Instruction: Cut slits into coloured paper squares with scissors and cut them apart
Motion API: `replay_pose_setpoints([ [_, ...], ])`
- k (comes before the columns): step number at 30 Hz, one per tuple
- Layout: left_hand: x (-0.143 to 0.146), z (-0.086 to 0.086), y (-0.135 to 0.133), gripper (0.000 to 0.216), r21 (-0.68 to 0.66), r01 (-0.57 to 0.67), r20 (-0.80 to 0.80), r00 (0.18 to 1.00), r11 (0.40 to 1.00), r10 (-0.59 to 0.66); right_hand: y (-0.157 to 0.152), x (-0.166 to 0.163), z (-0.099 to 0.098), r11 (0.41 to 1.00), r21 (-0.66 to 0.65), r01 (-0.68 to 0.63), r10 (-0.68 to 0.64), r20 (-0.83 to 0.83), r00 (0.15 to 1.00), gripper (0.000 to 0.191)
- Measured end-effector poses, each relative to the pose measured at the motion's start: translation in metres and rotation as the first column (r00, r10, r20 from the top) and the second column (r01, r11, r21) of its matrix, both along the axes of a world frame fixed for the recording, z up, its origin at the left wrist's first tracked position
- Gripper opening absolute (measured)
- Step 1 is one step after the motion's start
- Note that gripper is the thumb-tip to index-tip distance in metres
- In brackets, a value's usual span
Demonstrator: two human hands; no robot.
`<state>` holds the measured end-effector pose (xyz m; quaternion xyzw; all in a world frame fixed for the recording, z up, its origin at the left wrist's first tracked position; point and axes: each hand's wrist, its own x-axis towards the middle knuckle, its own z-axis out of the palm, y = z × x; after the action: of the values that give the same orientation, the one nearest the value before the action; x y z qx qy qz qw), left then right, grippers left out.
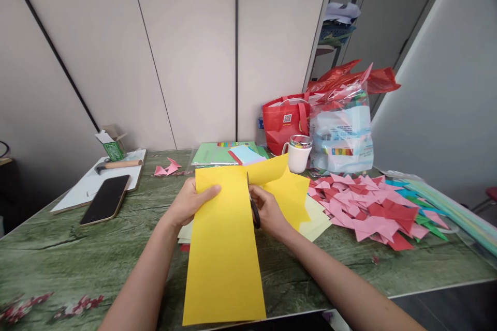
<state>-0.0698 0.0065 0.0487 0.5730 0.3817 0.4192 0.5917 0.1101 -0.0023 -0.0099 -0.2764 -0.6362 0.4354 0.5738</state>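
Note:
My left hand [191,202] pinches the upper left edge of a long yellow paper sheet [223,248], thumb on top. My right hand [268,212] grips black-handled scissors [253,206], whose blades sit in a cut running up the middle of the yellow paper. To the right of the cut, the other part of the yellow paper [287,191] flares away over a pale yellow sheet [316,217].
A pile of folded pink, red and green paper triangles [368,207] lies at right. Behind stand a white mug [298,154], a red bag [285,121] and a plastic bag [341,129]. A phone [105,199], a hammer [116,164] and a small box [112,145] sit at left.

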Motion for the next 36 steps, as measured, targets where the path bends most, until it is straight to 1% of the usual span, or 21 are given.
replay_pose_setpoints([
  [8,-0.0004,0.0005,0.0,0.032,-0.004,0.021,0.018,1.0,1.0,-0.021,-0.0001,-0.0002,0.002,1.0,-0.023,-0.015,0.014,-0.046,0.999,0.018],
  [18,0.0002,0.0018,-0.0018,0.036,0.022,0.004,-0.004,1.0,1.0,-0.004,-0.0013,-0.0015,0.0025,0.999,-0.035,-0.022,0.02,-0.061,0.998,0.018],
  [24,0.0006,0.0025,-0.0024,0.042,0.036,-0.012,-0.03,0.999,0.999,0.013,-0.0007,-0.0014,0.0021,0.999,-0.039,-0.007,0.005,-0.046,0.999,0.019],
  [31,0.0,0.0023,-0.0024,0.037,0.044,0.004,-0.014,1.0,0.999,-0.004,-0.0009,-0.0008,0.003,0.999,-0.039,-0.01,0.008,-0.038,0.999,0.018],
  [36,0.0002,0.0021,-0.0022,0.041,0.049,-0.007,-0.027,1.0,0.999,0.008,-0.0013,-0.0007,0.0039,0.999,-0.023,0.022,-0.022,-0.011,1.0,0.018],
])
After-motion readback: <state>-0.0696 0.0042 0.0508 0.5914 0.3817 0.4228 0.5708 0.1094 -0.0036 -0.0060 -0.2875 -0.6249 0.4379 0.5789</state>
